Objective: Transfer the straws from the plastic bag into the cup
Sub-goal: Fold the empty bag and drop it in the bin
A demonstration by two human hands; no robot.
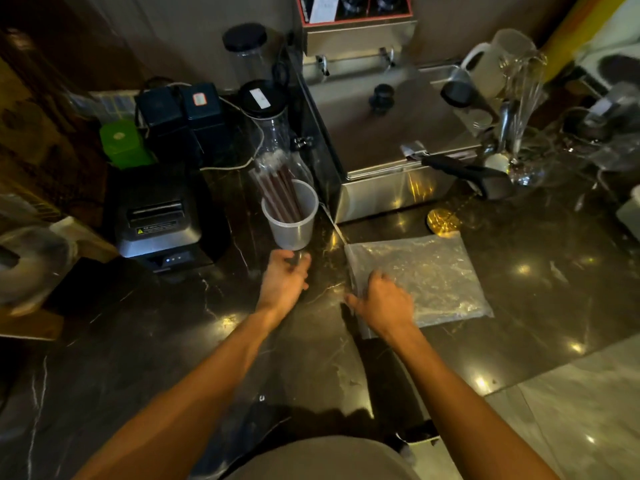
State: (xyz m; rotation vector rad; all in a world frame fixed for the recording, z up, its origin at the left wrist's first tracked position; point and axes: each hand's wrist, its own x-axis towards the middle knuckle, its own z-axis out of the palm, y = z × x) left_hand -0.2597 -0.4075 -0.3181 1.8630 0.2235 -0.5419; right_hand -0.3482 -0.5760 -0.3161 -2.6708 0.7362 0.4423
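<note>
A translucent plastic cup [292,220] stands upright on the dark marble counter, left of a steel appliance. Several dark red straws [278,188] in clear wrappers lean inside it, their tops sticking out. My left hand [284,284] is at the cup's base, with thumb and fingers curled around the bottom. A flat clear plastic bag [433,271] lies on the counter to the right of the cup. It looks flat, and I see no straws in it. My right hand [382,304] rests on the bag's left edge, fingers closed on the plastic.
A black receipt printer [157,216] sits left of the cup. A steel fryer [388,133] with a black handle [467,174] stands behind the bag. Tall clear jars [268,133] stand behind the cup, with glassware [519,98] at the right. A gold disc [443,220] lies near the bag.
</note>
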